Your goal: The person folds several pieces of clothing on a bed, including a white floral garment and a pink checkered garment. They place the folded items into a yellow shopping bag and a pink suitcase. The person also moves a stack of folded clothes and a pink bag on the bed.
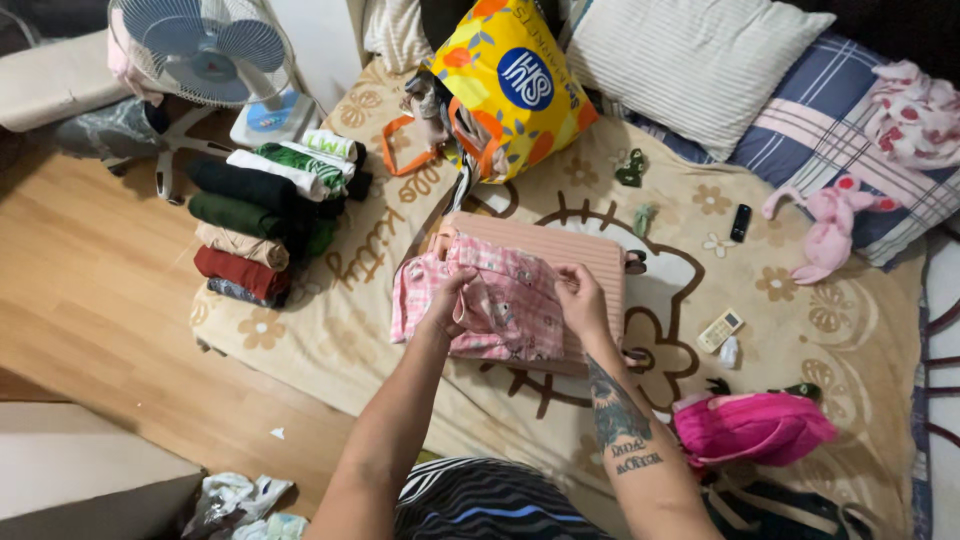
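At frame centre, the left hand [450,300] and right hand [580,295] each pinch the pink checked shirt [495,305], which lies on a pink ribbed suitcase [570,250]; a stack of folded clothes [265,220] sits to its left; a yellow bag [510,80] lies above.

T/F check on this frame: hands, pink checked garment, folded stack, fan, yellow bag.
1. Both the left hand and right hand grip the pink checked garment. True.
2. The garment lies on bare wood floor. False: it rests on a pink ribbed board on the beige patterned mat.
3. The stack of folded clothes sits at the mat's left edge. True.
4. The fan stands on the mat's right side. False: it is at upper left, on the floor.
5. The yellow floral bag is beyond the garment. True.
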